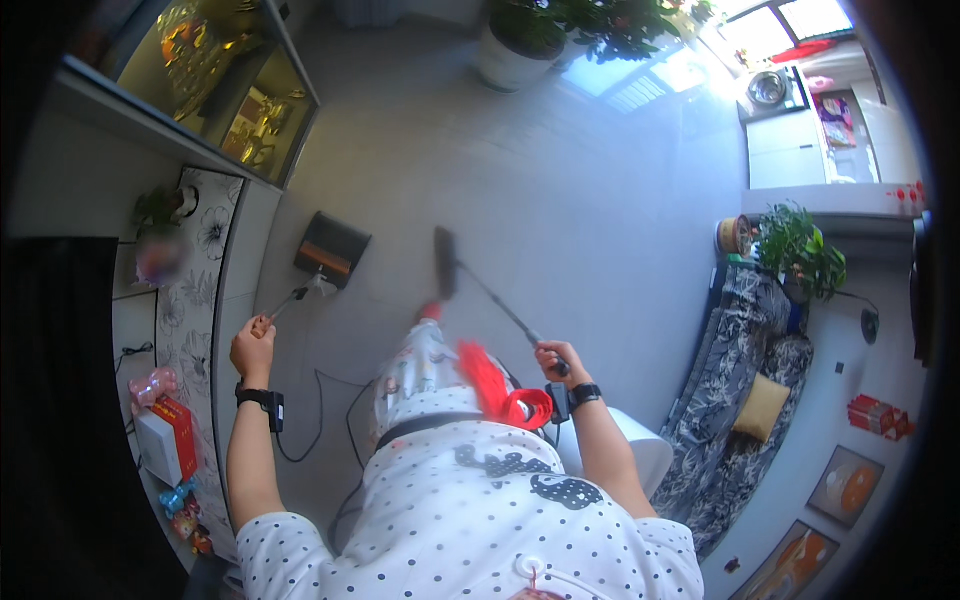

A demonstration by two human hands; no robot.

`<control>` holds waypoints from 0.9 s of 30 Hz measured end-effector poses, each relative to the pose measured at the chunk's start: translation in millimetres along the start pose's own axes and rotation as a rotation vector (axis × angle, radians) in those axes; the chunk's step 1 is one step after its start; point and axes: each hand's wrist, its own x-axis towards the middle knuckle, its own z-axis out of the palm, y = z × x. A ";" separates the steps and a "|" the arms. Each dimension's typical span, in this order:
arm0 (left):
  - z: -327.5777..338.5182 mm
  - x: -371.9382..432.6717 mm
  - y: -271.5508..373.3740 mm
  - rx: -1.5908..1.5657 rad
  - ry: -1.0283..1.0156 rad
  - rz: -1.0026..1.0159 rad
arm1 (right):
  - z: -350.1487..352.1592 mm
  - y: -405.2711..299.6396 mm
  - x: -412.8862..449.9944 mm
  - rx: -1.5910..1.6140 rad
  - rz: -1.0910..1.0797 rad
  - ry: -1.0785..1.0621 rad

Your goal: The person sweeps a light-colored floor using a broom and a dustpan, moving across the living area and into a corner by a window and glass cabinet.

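Observation:
My left hand [253, 349] grips the handle of a long-handled dustpan [334, 247], whose dark pan with a brown strip rests on the tiled floor beside a white cabinet. In my right hand [562, 363] is the dark handle of a broom [445, 262]. The broom head, slightly blurred, is at the floor right of the dustpan and apart from it, just beyond the reddish tip of my footwear [430, 310]. Both wrists wear black straps with small devices. A red ribbon-like item [487, 382] hangs at my waist.
The patterned cabinet [202, 300] with ornaments runs along the left, below a glass display case [202, 82]. A sofa with dark patterned covers [720, 405] lines the right side. A large white plant pot [517, 60] stands ahead. Dark cables [320, 412] trail near my legs.

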 end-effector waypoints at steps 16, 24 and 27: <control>24.1 -125.3 -43.9 -0.930 0.384 -0.599 | 144.5 4.7 37.6 -0.728 0.016 0.040; 9.2 -197.1 -31.1 -1.057 0.619 -0.918 | 201.4 11.7 120.7 -0.731 0.175 0.087; 8.1 -199.6 -21.9 -0.993 0.608 -0.931 | 151.9 -43.0 136.7 -0.293 0.270 -0.119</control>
